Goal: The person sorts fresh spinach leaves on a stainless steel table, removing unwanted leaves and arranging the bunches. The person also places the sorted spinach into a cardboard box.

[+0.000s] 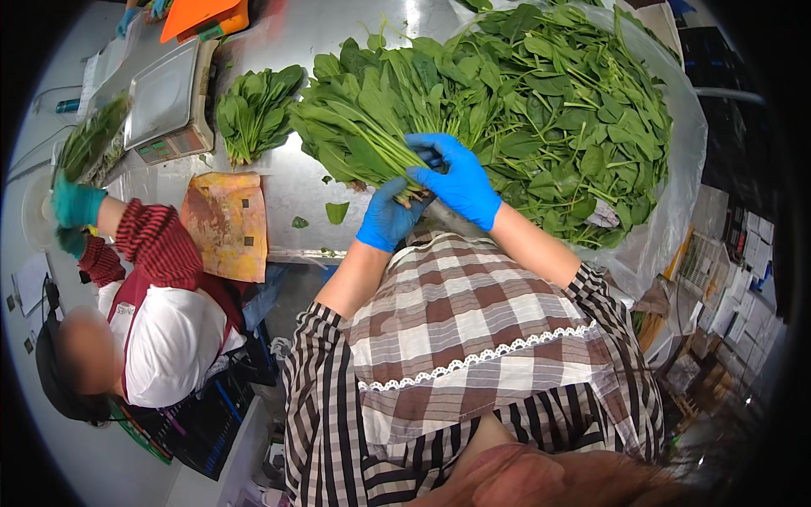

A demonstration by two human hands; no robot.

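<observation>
Blue gloves cover both my hands. A bunch of leafy greens, spinach-like [355, 130], is held by its stem ends between them, its leaves pointing up and left. My left hand [391, 212] closes around the root ends from below. My right hand [455, 177] grips the stems from the right, thumb and fingers around them. Behind and right of my hands lies a large heap of loose greens [570, 127] on a clear plastic sheet or bag [687, 139]. A separate bunch of greens [256, 114] lies on the metal table [294, 209] to the left.
A weighing scale [166, 95] stands at the left, with an orange plastic container [203, 16] beyond it. A stained yellow-orange sheet [225, 225] hangs at the table's front edge. A co-worker [171, 336] in teal gloves handles other greens [92, 142] at far left. Loose leaves [337, 212] lie nearby.
</observation>
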